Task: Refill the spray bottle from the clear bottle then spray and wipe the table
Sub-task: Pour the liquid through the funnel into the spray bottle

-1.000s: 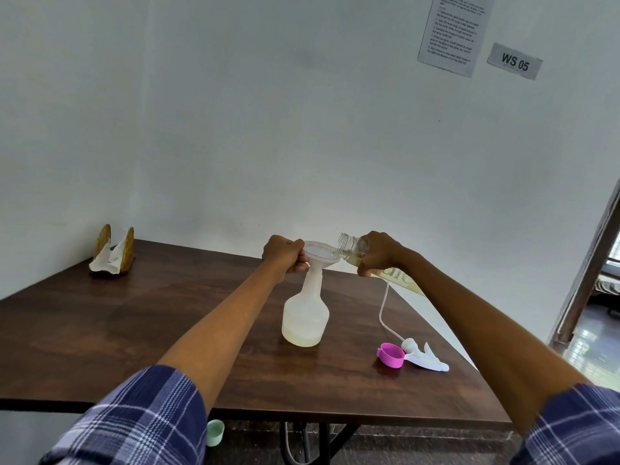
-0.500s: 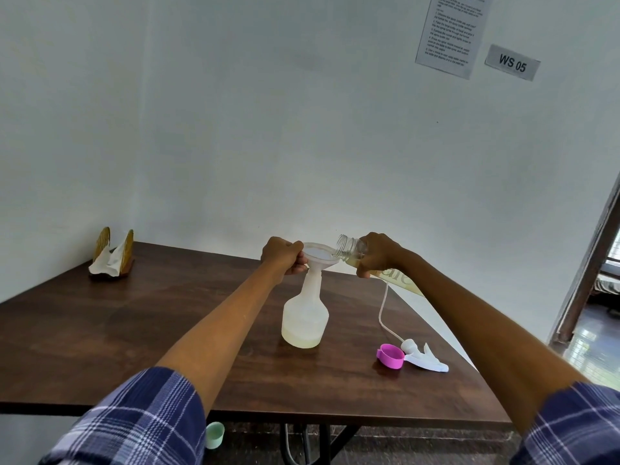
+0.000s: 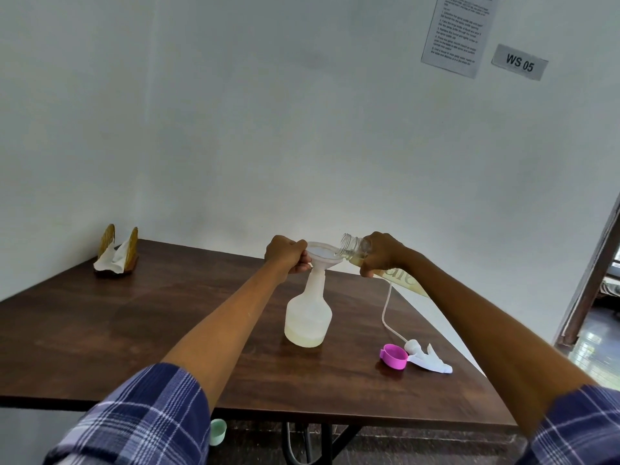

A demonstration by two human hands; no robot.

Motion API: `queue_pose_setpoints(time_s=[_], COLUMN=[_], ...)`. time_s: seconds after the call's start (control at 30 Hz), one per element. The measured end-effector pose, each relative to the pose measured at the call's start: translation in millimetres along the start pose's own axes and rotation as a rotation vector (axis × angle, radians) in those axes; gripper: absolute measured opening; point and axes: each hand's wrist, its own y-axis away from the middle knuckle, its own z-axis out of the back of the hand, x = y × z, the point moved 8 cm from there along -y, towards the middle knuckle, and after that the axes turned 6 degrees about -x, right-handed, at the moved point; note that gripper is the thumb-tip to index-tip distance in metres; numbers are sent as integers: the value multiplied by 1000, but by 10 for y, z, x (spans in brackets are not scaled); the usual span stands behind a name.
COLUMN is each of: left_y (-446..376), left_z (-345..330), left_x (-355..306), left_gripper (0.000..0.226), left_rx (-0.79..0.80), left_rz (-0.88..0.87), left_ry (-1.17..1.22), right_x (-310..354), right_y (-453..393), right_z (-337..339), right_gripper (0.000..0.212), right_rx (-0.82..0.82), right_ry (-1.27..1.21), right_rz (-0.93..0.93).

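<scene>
A white translucent spray bottle [image 3: 308,317] stands uncapped on the brown table [image 3: 134,323], with pale liquid in its base. A white funnel [image 3: 320,255] sits in its neck. My left hand [image 3: 287,253] grips the funnel's left rim. My right hand [image 3: 382,253] holds the clear bottle [image 3: 355,246] tipped on its side, its open mouth over the funnel's right edge. Yellowish liquid lies in the clear bottle; most of its body is hidden behind my hand and forearm. The spray head [image 3: 429,359] with its tube lies on the table at the right.
A pink cap [image 3: 393,355] lies beside the spray head. A wooden napkin holder [image 3: 117,251] with white tissue stands at the table's far left corner. White walls close off the back and left. A small green cup [image 3: 218,431] sits on the floor below the table's front edge.
</scene>
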Motion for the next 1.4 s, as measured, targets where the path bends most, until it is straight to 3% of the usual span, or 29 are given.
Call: queue_pose_setpoints(time_s=[1.4], left_y=[8], left_z=[7], left_x=[-4], left_gripper=[24], left_rx=[-14], left_rz=[4], left_ry=[7], right_x=[-38], right_y=[-101], right_z=[-26], right_gripper=[32], right_rx=[-9], right_ry=[38], right_rz=[17])
